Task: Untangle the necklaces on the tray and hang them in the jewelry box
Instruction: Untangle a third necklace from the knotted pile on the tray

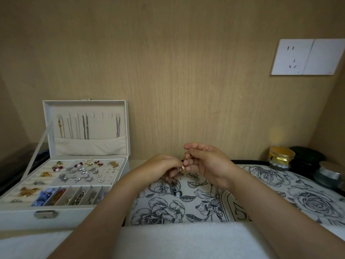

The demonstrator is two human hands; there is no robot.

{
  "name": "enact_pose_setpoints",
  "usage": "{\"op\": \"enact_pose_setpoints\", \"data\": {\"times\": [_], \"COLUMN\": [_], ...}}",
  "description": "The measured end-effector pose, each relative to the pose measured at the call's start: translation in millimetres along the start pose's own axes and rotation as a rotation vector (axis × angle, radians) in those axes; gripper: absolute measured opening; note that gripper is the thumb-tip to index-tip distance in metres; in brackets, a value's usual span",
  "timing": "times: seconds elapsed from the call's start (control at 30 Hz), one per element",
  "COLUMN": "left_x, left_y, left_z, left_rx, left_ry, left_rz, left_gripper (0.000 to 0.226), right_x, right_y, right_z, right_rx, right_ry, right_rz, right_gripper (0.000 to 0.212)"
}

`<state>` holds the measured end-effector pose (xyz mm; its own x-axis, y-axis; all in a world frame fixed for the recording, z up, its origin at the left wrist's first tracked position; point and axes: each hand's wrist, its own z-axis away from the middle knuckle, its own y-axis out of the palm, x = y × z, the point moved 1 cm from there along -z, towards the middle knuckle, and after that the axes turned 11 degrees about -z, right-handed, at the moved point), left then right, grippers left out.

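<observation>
Head view: two hands' fingers (188, 146) pinch one gold chain (186, 156) above tray (261, 184).

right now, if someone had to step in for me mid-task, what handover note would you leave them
Left hand: pinching the gold chain low, at the knot.
Right hand: pinching the same chain higher up, held above the tray.
Silver chain with a ring pendant lies on the tray below, apparently still caught with the gold one.
Jewelry box stands open on the left; several chains already hang in its lid, and some hooks look free.
Done: those hung chains.
Left: free the gold chain, hang it, then the silver one.
</observation>
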<state>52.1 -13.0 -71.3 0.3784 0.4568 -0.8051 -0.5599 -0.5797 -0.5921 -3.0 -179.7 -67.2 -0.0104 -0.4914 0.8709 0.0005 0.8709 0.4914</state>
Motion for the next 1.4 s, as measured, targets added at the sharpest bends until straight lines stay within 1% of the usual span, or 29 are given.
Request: {"op": "enact_pose_setpoints", "data": {"times": [0.03, 0.13, 0.2, 0.3, 0.43, 0.53, 0.6, 0.77, 0.83, 0.9, 0.97, 1.03, 1.13, 1.2, 1.23, 1.27, 1.3, 1.37, 1.4], "left_x": [1, 1, 1, 2, 7, 10, 11, 4, 2, 1, 2, 2, 2, 6, 8, 10, 11, 12, 12], "left_y": [1, 5, 7, 7, 3, 1, 3, 4, 1, 1, 2, 5, 7, 6, 5, 4, 3, 1, 0], "left_z": [0, -1, -2, 0, -1, -3, -6, -8, -6, -3, -2, -2, -2, -2, -2, -2, -3, -3, -2], "left_rx": [-0.001, -0.076, -0.073, -0.047, -0.05, -0.037, -0.037, -0.092, -0.076, -0.036, 0.0, 0.033, 0.077, 0.065, 0.048, 0.031, 0.016, -0.025, -0.048], "left_ry": [0.014, 0.041, 0.054, 0.051, 0.025, 0.011, 0.007, -0.012, -0.018, -0.004, 0.028, 0.058, 0.086, 0.087, 0.087, 0.083, 0.075, 0.041, 0.021], "left_rz": [-0.011, -0.062, -0.042, -0.057, -0.137, -0.163, -0.148, -0.082, -0.059, 0.023, 0.096, 0.098, 0.032, 0.011, 0.005, -0.01, -0.042, -0.17, -0.254], "left_gripper": [0.024, 0.022, 0.018, 0.017, 0.018, 0.008, 0.006, 0.016, 0.016, 0.011, 0.01, 0.009, 0.011, 0.014, 0.013, 0.011, 0.01, 0.01, 0.011], "right_x": [1, 5, 6, 8, 9, 8, 7, 11, 13, 12, 10, 7, 2, -2, -5, -6, -6, -3, -1], "right_y": [-1, -3, -5, -9, -11, -10, -13, -17, -18, -17, -16, -15, -15, -14, -13, -14, -15, -21, -25], "right_z": [0, 1, 1, 1, 5, 6, 4, 5, 6, 5, 2, -1, -3, -3, -3, -4, -4, -5, -4], "right_rx": [-0.002, -0.014, -0.04, -0.074, -0.032, -0.017, -0.027, -0.028, -0.038, -0.053, -0.07, -0.107, -0.248, -0.335, -0.351, -0.341, -0.296, -0.144, -0.09], "right_ry": [0.002, 0.0, 0.005, -0.004, -0.004, 0.02, -0.006, -0.024, -0.037, -0.068, -0.118, -0.175, -0.279, -0.295, -0.293, -0.283, -0.261, -0.167, -0.113], "right_rz": [-0.011, 0.017, 0.07, 0.28, 0.709, 0.838, 0.866, 0.842, 0.807, 0.813, 0.86, 0.924, 1.101, 1.193, 1.214, 1.208, 1.161, 1.041, 1.031], "right_gripper": [0.021, 0.021, 0.021, 0.021, 0.015, 0.015, 0.016, 0.015, 0.015, 0.014, 0.012, 0.01, 0.01, 0.015, 0.019, 0.021, 0.021, 0.014, 0.009]}}
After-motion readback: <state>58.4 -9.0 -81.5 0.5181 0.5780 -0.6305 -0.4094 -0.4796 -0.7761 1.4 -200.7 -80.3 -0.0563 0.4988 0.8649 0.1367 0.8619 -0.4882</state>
